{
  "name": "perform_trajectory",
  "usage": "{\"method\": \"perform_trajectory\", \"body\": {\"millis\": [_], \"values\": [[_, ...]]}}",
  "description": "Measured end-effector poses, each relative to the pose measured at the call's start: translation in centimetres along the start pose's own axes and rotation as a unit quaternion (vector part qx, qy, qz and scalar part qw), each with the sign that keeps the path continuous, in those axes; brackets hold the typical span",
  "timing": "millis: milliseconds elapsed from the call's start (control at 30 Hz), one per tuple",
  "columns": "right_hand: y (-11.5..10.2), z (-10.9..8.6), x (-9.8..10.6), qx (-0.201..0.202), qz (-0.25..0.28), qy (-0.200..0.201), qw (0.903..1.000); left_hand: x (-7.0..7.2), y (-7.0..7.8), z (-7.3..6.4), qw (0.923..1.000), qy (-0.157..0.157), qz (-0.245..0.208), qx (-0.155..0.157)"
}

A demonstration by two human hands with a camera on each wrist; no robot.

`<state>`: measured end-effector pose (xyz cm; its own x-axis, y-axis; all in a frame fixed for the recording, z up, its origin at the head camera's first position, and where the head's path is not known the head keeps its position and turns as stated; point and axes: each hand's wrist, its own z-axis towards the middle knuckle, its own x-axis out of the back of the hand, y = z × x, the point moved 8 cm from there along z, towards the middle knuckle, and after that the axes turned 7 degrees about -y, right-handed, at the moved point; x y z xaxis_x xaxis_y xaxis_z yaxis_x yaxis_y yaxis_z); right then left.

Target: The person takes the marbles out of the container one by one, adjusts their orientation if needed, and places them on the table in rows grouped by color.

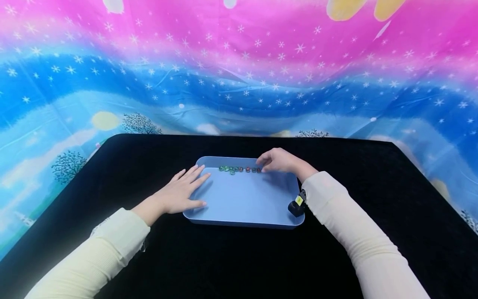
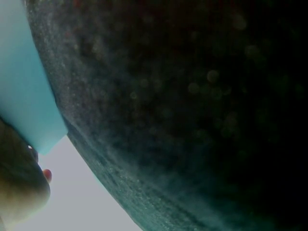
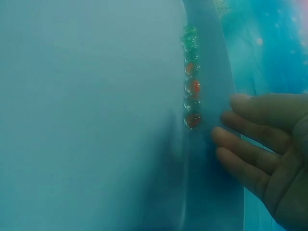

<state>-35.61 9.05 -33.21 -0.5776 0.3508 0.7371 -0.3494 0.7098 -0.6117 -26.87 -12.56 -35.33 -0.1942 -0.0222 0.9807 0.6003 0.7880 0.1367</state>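
A row of small glass marbles (image 1: 247, 169), some green and some with red inside, lies along the far wall of a shallow blue tray (image 1: 242, 199). One green marble (image 1: 233, 172) sits just in front of that row. My left hand (image 1: 181, 192) spreads its fingers over the tray's left rim, apart from the marbles. At the far rim, my right hand (image 1: 281, 160) is beside the row's right end. In the right wrist view its fingers (image 3: 245, 166) extend loosely over the wall, close to the nearest red marble (image 3: 193, 120), with nothing visible between them.
The tray stands on a table with a black cloth (image 1: 239, 257). Behind hangs a pink and blue backdrop (image 1: 239, 74) with snowflakes. A black wrist camera (image 1: 296, 208) overlaps the tray's right front corner. Dark cloth (image 2: 183, 120) fills most of the left wrist view.
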Motion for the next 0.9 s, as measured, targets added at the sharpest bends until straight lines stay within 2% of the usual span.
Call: {"method": "perform_trajectory", "body": {"millis": [300, 633, 900], "values": [[-0.1, 0.4, -0.4, 0.002, -0.037, -0.007, 0.9993, 0.1, 0.0, 0.0, 1.0, 0.003, 0.005, 0.001], [-0.1, 0.5, -0.9, -0.011, -0.035, -0.016, 0.9992, 0.0, 0.1, 0.0, 1.0, 0.002, 0.002, 0.001], [0.1, 0.8, -1.2, -0.023, -0.06, -0.024, 0.9976, -0.1, 0.0, 0.1, 1.0, 0.0, 0.005, 0.003]]}}
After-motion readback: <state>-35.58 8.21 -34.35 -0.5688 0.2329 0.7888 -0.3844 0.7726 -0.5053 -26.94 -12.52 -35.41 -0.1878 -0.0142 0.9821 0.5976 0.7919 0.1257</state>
